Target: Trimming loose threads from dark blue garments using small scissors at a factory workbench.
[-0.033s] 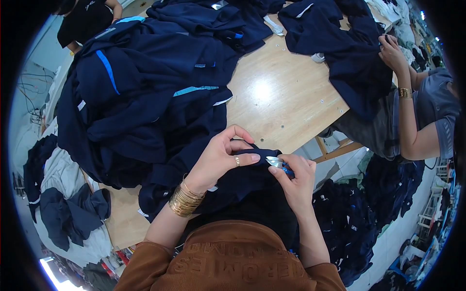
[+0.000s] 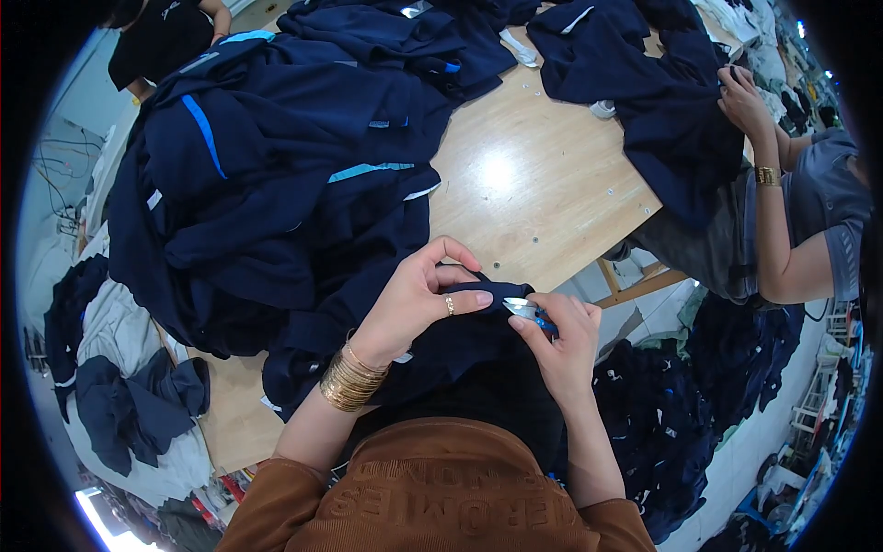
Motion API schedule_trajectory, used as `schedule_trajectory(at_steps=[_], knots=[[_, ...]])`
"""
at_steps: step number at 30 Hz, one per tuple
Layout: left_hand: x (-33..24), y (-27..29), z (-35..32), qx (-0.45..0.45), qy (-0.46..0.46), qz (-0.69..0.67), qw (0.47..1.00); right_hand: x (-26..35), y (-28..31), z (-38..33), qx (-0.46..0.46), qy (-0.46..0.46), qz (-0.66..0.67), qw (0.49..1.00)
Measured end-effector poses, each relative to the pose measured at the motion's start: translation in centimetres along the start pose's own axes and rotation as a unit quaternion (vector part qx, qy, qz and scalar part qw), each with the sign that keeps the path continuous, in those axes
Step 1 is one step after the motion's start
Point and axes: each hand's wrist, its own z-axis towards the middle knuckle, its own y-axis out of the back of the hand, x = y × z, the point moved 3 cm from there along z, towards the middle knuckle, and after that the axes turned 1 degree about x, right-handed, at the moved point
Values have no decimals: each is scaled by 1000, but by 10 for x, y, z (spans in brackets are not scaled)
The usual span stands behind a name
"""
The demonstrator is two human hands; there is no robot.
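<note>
Pinched in my left hand (image 2: 418, 299) I see a dark navy garment fold (image 2: 492, 293), bunched at the table edge (image 2: 552, 267), while my right hand (image 2: 561, 345) grips small blue-handled snips (image 2: 532, 313) touching it

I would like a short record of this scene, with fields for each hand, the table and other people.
left hand: the left hand pinches a fold of dark navy garment
right hand: the right hand holds small blue-handled snips at the same fold
wrist: gold bangles on the left wrist
table: wooden table with a pile of navy garments
other people: a co-worker's hand grips another navy garment
</note>
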Motion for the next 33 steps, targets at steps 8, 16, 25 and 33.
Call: schedule_trajectory(at_steps=[8,16,25,33], knots=[[0,0,-1,-2,-3,1,1000,0,2,-1,-43,71,-79,993],[0,-1,-2,1,-3,3,1000,3,3,0,-44,83,-100,990],[0,-1,-2,-3,0,5,1000,4,3,-1,-46,90,-119,988],[0,-2,-3,5,2,4,1000,7,2,0,-50,96,-105,989]])
